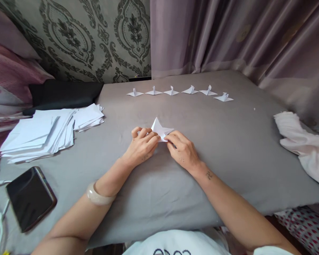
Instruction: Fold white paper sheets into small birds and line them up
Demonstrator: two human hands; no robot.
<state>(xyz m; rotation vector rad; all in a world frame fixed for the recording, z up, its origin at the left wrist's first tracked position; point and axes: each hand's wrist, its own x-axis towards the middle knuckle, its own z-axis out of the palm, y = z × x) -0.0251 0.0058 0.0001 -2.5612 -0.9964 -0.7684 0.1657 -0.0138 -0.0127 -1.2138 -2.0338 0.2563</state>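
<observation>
A partly folded white origami paper [159, 128] lies between my hands at the middle of the grey-covered table, with one pointed flap standing up and another pointing right. My left hand [146, 143] pinches its left and lower side, fingers bent over the paper. On the lower right edge, my right hand [183, 147] grips it between thumb and fingers. The hands hide part of the folds. Farther back, several finished paper cranes [171, 91] stand in a row with wings spread.
Stacks of white paper sheets [39, 132] lie at the left, before a black folded item [65, 94]. A dark-screened phone [30, 198] and white cables [0, 223] are at the near left. Pale cloth [303, 145] lies at the right edge. Curtains [202, 35] hang behind the table.
</observation>
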